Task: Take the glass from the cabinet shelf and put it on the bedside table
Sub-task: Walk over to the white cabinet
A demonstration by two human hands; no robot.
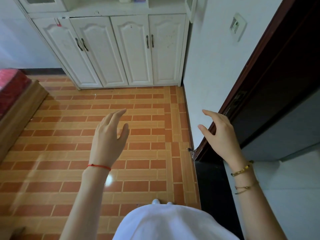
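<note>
1. Two bare hands are raised over the brick-patterned tile floor [86,153], both empty, fingers loosely spread, each grip released.
2. Left hand [109,135] hovers near the middle of the view, a red string bracelet [99,166] on its wrist.
3. Right hand [220,135] is held at the right, in front of the dark door frame [259,80]; whether it touches the frame cannot be told. Thin gold-coloured bracelets [242,170] circle that wrist.
4. At the far side stands a white cabinet [117,49] with four closed lower doors and dark handles; its open shelf [107,6] shows only partly at the top edge, with small blurred items on it.
5. No glass can be made out on that shelf or anywhere else in view.
6. At the left edge sits a wooden bed frame [20,108] with a red cover [10,84].
7. A white garment [164,222] fills the near bottom edge.
</note>
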